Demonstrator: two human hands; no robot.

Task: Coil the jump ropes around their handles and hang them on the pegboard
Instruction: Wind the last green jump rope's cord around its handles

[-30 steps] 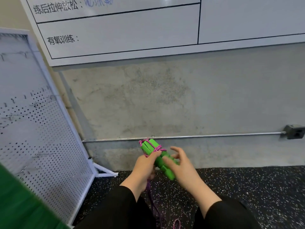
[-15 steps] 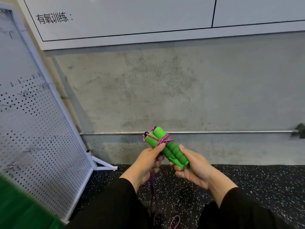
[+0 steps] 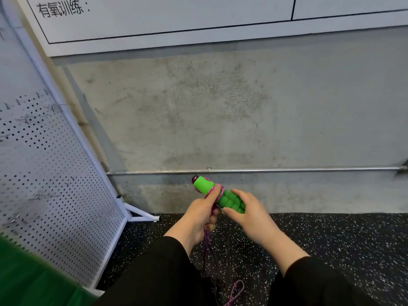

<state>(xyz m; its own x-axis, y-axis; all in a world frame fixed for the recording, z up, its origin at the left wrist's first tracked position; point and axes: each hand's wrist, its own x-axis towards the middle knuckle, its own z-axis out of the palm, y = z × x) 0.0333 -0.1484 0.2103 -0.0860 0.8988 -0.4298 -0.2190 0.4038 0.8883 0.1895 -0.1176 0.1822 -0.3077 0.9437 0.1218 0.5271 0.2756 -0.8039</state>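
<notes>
The right hand (image 3: 247,212) is curling its grip around the bumpy end of the green handles (image 3: 217,195), and the left hand (image 3: 198,214) is pinching the pink and purple rope (image 3: 207,241) against them, low in front of the wall. The rest of the rope is hanging down to the black speckled floor (image 3: 331,235). A grey concrete wall (image 3: 198,111) with a thin metal pipe (image 3: 287,169) is standing behind, a whiteboard (image 3: 176,16) is sitting above, and the white pegboard (image 3: 44,173) is leaning at the left.

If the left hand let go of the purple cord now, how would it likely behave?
The purple cord hangs limp from the left hand to the floor, so it is probably floppy. The few wraps round the green handles would likely loosen.
</notes>
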